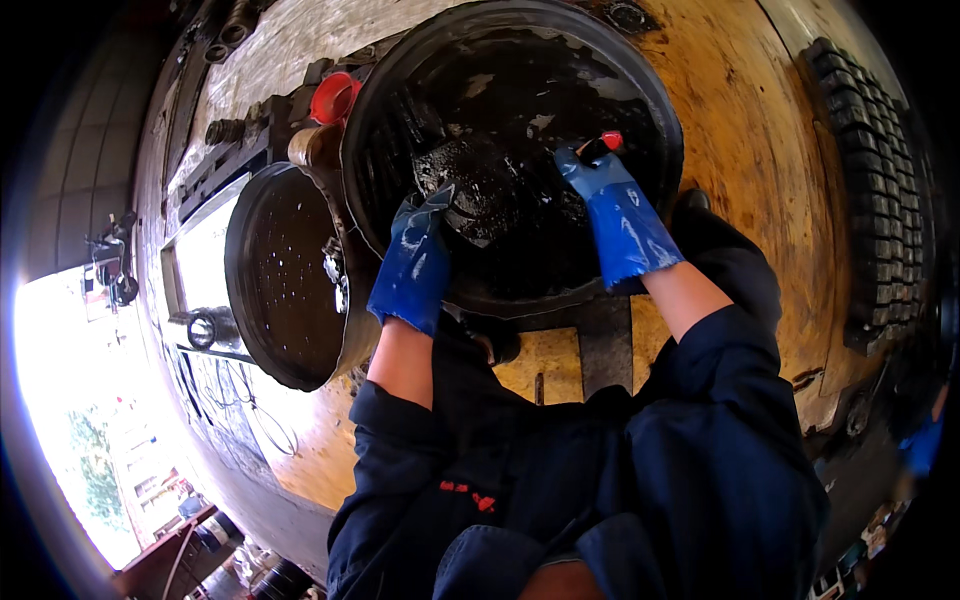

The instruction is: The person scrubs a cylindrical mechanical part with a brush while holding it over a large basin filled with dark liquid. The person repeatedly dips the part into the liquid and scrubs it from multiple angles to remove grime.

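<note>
So both hands are in blue rubber gloves, down inside a big round black tub [669, 125] with dark, wet-looking stuff in it. The main thing is a dark wet part [482, 185], kinda chunky and glistening, sitting in the tub a bit left of the middle, between the two hands.

Left hand [424, 220] is at the near left edge of that part, touching it. The fingers are bunched in fairly narrow, but their undersides are hidden and the glove is all grimy, so I can't tell if they're clamped on or just steadying it.

Right hand [592, 172] is over the right side of the tub, fingers wrapped snug around a red-and-black handle [603, 145]. The red end sticks out on the right side of the fist; the other end is lost in the dark, so can't say what tool it is. The hand is just right of the part, with a small gap between them.

Inside the tub on the left there's some dark ribbed stuff [396, 128]. Just outside the tub's far left rim is a red cup [334, 98], then a round open drum [285, 285] to the left with dark liquid. Far over on the right, black treaded blocks [872, 190] lie in a long row on the yellowish floor [735, 95].
</note>
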Tool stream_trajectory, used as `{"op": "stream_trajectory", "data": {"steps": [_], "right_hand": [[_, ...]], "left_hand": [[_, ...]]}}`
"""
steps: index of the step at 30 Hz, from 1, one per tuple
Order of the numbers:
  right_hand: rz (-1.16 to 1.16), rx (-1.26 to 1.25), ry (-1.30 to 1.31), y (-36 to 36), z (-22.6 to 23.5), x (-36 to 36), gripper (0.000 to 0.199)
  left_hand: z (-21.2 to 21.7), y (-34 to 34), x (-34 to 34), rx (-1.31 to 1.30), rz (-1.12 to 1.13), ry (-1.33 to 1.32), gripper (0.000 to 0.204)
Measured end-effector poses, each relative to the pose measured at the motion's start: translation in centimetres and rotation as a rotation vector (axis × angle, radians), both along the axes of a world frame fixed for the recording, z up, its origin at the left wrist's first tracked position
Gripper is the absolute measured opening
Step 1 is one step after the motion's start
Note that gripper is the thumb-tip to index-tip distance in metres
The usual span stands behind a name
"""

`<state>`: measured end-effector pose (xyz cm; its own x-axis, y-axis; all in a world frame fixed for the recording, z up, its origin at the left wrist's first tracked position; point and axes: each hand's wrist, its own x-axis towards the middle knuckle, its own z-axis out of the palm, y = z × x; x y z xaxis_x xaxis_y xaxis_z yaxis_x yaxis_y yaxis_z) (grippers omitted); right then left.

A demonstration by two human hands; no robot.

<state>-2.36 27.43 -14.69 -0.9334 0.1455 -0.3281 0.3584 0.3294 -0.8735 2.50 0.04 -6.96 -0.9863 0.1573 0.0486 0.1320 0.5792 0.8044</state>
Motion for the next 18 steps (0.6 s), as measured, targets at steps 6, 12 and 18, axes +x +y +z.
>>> {"op": "stream_trajectory", "data": {"steps": [6,12,18], "right_hand": [[0.245,-0.111,0.356,-4.1,4.8,-1.9,0.026],[0.39,-0.137,0.476,-13.8,6.7,-4.7,0.024],[0.685,0.171,0.531,-14.6,8.5,-0.8,0.017]], "left_hand": [[2.9,-2.6,2.3,-0.568,0.053,0.047,0.048],[3.1,-3.5,3.2,-0.542,0.12,-0.077,0.055],[0.9,-4.5,2.5,-0.465,0.119,-0.022,0.055]]}}
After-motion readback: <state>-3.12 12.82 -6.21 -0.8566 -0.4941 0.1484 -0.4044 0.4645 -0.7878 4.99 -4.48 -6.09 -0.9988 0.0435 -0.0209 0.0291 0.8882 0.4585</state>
